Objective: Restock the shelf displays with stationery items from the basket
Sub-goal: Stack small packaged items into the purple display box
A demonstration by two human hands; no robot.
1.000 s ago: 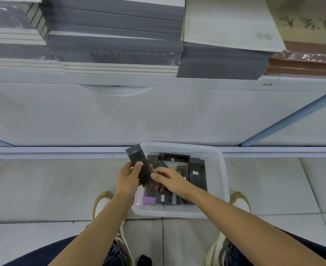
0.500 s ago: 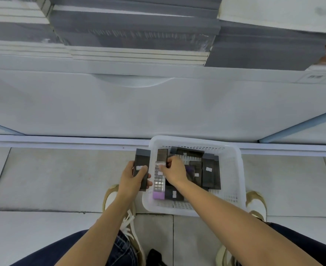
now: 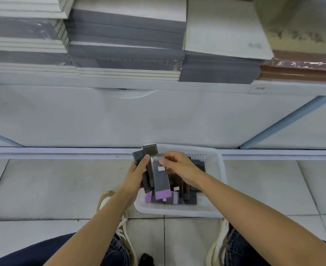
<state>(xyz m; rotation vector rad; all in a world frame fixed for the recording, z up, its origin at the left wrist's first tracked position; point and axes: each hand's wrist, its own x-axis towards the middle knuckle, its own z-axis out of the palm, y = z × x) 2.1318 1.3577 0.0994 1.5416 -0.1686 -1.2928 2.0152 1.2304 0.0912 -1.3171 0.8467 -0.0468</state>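
Right hand (image 3: 179, 166) has lifted purple-ended box (image 3: 161, 181) from basket (image 3: 218, 166), pinching its top, laying it against dark boxes (image 3: 138, 157) gripped by left hand (image 3: 137, 172). Bundle grows above basket; placement on shelf (image 3: 196, 87) still ahead.

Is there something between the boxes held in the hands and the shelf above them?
Nothing visible blocks the way up from the boxes to the shelf. However, stacked pads cover the shelf part in view up to its front edge.
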